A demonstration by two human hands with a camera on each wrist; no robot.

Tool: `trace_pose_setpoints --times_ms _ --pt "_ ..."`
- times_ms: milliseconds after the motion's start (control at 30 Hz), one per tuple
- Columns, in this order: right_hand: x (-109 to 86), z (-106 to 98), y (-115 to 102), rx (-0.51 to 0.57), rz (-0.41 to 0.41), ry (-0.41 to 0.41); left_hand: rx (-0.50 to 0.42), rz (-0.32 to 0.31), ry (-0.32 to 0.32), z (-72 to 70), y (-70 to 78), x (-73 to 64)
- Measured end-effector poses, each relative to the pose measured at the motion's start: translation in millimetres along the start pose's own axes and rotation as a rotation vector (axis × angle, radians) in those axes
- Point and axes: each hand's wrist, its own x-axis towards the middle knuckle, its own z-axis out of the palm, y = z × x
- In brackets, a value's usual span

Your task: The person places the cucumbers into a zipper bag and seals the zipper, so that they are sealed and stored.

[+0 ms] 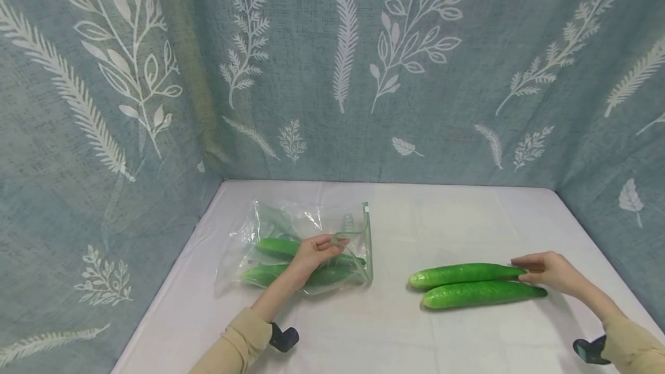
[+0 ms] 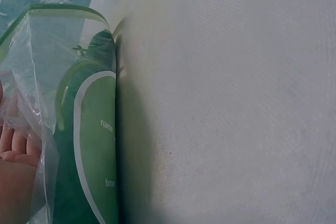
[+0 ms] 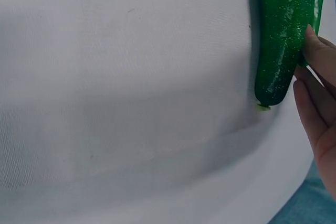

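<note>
Two loose cucumbers [image 1: 478, 295] lie between the hands [image 1: 556, 271], nearer the right

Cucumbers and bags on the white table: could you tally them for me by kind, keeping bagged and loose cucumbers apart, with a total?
Loose cucumbers: 2
Cucumbers inside the bag: 2
Clear plastic bag: 1
Total: 5

two glossy green cucumbers [image 1: 462, 275] are laid side by side at right; two more cucumbers [image 1: 275, 246] are enclosed in a clear, green-edged bag [image 1: 312, 217] laid at left.
</note>
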Motion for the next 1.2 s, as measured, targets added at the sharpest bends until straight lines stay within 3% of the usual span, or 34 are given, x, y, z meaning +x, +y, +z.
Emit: trace_pose_setpoints --times_ms 533,900,1200 --pt "-4.5 10.8 4.8 -0.090 0.003 0.094 0.003 -0.006 -0.002 0.3 0.0 -0.2" --pt "-6.5 10.5 8.3 -0.040 0.026 0.099 -0.015 -0.010 0.007 -0.2 -1.4 0.9" --pt "-11.0 8.5 8.4 0.123 0.093 0.048 -0.014 0.001 0.000 -0.5 -2.2 0.5"
